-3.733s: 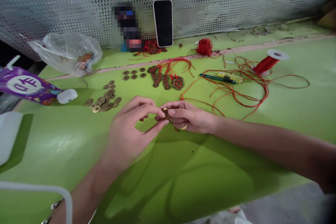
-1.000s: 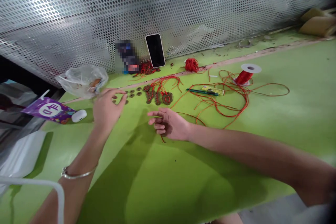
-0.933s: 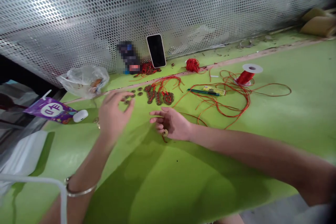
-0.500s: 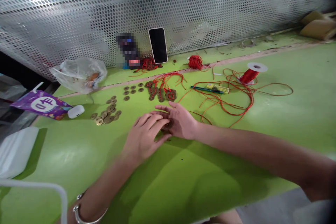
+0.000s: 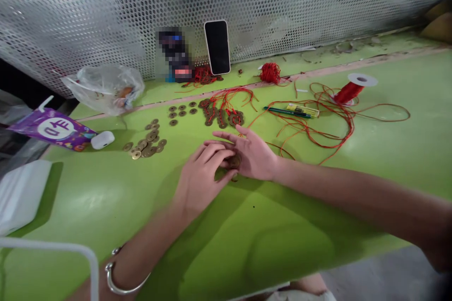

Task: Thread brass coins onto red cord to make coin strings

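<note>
Close to the table's front, my left hand (image 5: 203,174) has its fingers curled over a small group of brass coins (image 5: 235,161). My right hand (image 5: 257,155) meets it from the other side, palm turned toward the coins, thumb and fingers stretched out. The coins sit between the left fingertips and the right palm; some are hidden. Just beyond the hands lie coins tied with red cord (image 5: 221,117). Several single coins (image 5: 181,113) are set out in rows, and a loose heap of coins (image 5: 150,143) is farther left.
Right of the hands are a spool of red cord (image 5: 348,94), loose loops, a green pen (image 5: 287,112) and a yellow case (image 5: 303,110). A phone (image 5: 217,48) leans on the perforated metal panel (image 5: 282,0). Leftward lie a purple packet (image 5: 52,129), a white earphone case (image 5: 102,139) and a clear bag (image 5: 102,89).
The view has shifted a little, so most things sit slightly higher. Both hands stay together around the coins, and more of the coins shows between them now.
</note>
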Demonstrator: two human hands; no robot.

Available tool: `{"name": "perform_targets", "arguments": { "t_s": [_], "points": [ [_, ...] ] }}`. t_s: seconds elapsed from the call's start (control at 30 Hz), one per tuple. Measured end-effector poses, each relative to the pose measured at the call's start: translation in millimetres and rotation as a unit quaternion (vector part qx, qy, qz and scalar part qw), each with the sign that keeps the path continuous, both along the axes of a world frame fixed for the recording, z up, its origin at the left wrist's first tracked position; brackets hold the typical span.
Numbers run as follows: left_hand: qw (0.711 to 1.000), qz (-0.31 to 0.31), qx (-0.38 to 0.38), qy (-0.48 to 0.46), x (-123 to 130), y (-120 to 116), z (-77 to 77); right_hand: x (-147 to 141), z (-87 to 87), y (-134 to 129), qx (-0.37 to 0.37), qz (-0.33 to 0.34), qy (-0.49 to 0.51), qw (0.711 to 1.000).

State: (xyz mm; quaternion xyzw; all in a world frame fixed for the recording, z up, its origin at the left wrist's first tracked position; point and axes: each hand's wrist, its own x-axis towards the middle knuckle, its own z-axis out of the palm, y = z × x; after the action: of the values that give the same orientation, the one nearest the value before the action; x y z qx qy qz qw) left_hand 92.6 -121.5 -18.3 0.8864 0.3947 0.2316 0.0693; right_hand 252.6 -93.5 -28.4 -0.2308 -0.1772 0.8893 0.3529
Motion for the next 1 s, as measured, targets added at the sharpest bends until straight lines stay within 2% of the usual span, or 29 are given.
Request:
{"name": "perform_targets", "arguments": {
  "t_s": [0.33, 0.63, 1.0],
  "points": [
    [1.000, 0.017, -0.014, -0.010, 1.0, -1.4, 0.4, 1.3, -3.2, 0.2, 0.001, 0.008, 0.010, 1.000],
    [0.999, -0.022, 0.047, 0.015, -0.2, -0.3, -2.0, 0.5, 4.9, -1.0, -0.039, -0.028, -0.001, 0.999],
    [0.995, -0.049, 0.080, 0.017, -3.2, 2.3, 1.6, -0.9, 3.6, -0.5, -0.056, -0.040, 0.005, 0.998]
  ]
}}
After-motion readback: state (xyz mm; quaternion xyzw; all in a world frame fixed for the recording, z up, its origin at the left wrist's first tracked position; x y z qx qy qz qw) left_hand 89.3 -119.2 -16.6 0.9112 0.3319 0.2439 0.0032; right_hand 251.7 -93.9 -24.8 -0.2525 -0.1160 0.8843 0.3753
